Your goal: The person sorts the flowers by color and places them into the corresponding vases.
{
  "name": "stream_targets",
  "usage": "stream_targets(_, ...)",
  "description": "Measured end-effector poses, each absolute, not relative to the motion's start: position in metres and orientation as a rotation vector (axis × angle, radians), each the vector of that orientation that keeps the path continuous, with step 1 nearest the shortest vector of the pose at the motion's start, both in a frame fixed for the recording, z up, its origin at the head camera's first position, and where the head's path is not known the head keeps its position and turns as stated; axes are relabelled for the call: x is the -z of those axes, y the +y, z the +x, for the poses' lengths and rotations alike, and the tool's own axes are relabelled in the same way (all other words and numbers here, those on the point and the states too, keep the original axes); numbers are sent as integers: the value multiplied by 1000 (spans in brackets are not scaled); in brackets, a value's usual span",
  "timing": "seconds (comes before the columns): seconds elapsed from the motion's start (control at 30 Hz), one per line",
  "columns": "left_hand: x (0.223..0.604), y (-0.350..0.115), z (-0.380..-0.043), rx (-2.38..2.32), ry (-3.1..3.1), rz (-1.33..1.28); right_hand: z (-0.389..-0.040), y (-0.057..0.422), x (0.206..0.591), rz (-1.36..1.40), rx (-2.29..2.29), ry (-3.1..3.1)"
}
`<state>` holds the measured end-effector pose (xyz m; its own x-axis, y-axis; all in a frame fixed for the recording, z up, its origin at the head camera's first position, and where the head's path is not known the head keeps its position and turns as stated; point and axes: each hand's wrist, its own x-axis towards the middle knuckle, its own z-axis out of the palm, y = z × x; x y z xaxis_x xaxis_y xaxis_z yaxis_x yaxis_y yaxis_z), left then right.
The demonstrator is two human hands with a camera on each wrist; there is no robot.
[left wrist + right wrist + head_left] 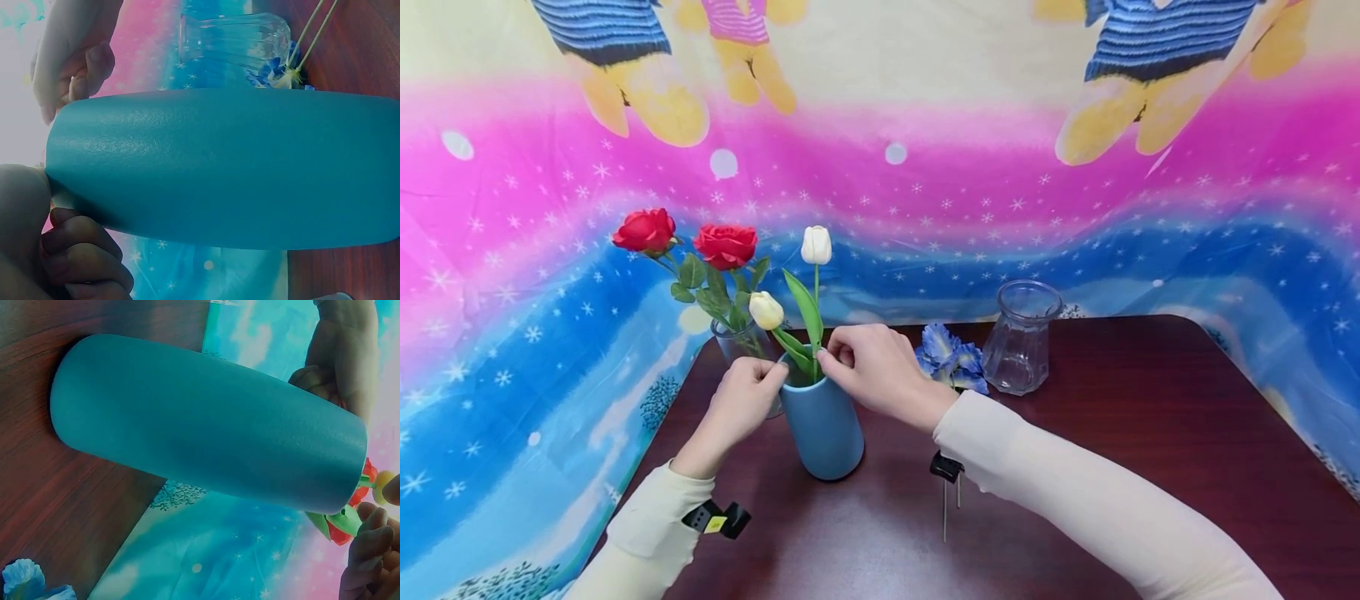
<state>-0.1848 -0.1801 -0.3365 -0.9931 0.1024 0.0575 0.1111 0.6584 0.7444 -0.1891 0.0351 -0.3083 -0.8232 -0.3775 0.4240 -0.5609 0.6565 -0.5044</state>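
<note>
A blue vase stands upright on the table, holding two artificial tulips, a white one standing tall and a cream one leaning left. My left hand pinches the vase's rim at its left side, the fingers curled outside the wall in the left wrist view. Over the right side of the rim, my right hand pinches the white tulip's stem between thumb and forefinger. The lower stems are hidden inside the vase.
Behind my left hand, a glass vase holds two red roses. Blue flowers lie right of my right hand, their stems toward me, partly covered by my sleeve. A clear glass vase stands beyond them on the dark wooden table.
</note>
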Motion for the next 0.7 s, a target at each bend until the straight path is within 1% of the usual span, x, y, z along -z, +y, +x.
stream_targets(0.7, 332, -183, -185, 1266, -2903, -180, -182, 84, 331, 664, -1004, -2539)
